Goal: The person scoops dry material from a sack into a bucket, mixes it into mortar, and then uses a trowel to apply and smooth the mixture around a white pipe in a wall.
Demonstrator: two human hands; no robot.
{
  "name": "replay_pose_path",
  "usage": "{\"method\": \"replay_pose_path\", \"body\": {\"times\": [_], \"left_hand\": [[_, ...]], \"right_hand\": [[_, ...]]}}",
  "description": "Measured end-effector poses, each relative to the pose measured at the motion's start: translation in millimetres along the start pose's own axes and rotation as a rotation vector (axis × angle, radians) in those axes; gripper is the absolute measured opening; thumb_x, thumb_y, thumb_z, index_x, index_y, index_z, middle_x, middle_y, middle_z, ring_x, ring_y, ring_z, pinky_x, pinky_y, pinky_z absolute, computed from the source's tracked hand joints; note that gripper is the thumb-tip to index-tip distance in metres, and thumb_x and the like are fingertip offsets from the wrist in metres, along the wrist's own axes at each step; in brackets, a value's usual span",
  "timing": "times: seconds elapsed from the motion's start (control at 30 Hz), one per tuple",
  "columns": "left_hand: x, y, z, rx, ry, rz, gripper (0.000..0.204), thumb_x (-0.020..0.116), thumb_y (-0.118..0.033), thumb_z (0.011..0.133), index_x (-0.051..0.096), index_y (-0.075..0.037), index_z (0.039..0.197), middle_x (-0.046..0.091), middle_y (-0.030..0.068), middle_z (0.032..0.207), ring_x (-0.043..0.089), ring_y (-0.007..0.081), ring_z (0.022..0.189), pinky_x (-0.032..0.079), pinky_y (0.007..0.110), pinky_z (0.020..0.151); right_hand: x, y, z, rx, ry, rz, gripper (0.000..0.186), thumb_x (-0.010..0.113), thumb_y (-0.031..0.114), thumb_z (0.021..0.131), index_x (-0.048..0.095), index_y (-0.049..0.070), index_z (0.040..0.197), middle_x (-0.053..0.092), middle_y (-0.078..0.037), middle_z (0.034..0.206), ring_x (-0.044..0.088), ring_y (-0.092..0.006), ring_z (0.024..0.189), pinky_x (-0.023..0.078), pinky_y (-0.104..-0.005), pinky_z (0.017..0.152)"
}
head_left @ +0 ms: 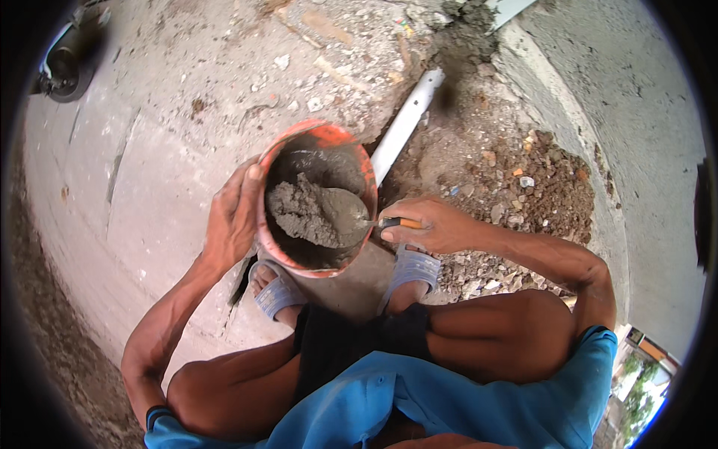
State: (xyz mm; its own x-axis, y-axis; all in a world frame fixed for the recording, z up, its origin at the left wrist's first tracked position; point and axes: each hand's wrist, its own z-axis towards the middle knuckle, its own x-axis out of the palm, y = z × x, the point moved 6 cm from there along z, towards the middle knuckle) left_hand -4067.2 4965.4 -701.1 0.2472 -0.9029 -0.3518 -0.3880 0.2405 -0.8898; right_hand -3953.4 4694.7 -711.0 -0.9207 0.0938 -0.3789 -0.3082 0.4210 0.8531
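Note:
An orange bucket (321, 271) stands in front of my feet, its inside walls smeared with grey mortar. My left hand (234, 217) grips its left rim, thumb over the edge. In my right hand (430, 224) is a trowel (348, 217), held by its black and orange handle at the bucket's right rim. The trowel's blade lies over the bucket's mouth and carries a heap of wet mortar (303, 213). The blade's far part is covered by that heap.
A white pipe (407, 123) slants away behind the bucket toward a patch of wet mortar (467, 37). Soil and rubble (546, 183) lie to the right, beside a grey concrete surface (636, 112). A wheel (69, 78) shows at the far left. My sandalled feet (278, 292) flank the bucket's near side.

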Motion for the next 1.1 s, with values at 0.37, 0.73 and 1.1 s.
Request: {"method": "replay_pose_path", "body": {"times": [0.37,0.73,1.1], "left_hand": [[-36.5,22.4,5.8,-0.095,-0.031,0.014,0.064,0.039,-0.052,0.110,0.058,0.002,0.139,0.066,0.0118,0.127,0.059,0.0189,0.119,0.044,0.032,0.106],[-44.6,32.2,0.0,-0.124,-0.075,0.041,0.062,0.041,-0.052,0.110,0.061,0.001,0.136,0.067,0.0096,0.115,0.058,0.0158,0.109,0.045,0.031,0.099],[-37.8,35.2,7.7,-0.120,-0.040,0.072,0.062,0.043,-0.052,0.109,0.061,0.001,0.136,0.067,0.0083,0.118,0.059,0.0158,0.110,0.047,0.031,0.098]], "right_hand": [[-148.6,-4.9,-81.5,0.335,0.252,0.257,0.039,0.072,0.032,0.097,0.070,-0.001,0.118,0.072,-0.008,0.081,0.060,-0.0112,0.052,0.046,-0.0267,0.043],[-333.0,-24.6,-141.2,0.326,-0.714,-0.117,0.040,0.065,0.049,0.099,0.068,0.009,0.096,0.058,0.005,0.063,0.049,-0.0013,0.042,0.041,-0.0151,0.037],[-212.8,-183.0,-87.5,0.714,-0.248,-0.466,0.059,0.053,0.054,0.102,0.062,0.003,0.129,0.067,-0.022,0.114,0.067,-0.0300,0.103,0.056,-0.0492,0.088]]}}
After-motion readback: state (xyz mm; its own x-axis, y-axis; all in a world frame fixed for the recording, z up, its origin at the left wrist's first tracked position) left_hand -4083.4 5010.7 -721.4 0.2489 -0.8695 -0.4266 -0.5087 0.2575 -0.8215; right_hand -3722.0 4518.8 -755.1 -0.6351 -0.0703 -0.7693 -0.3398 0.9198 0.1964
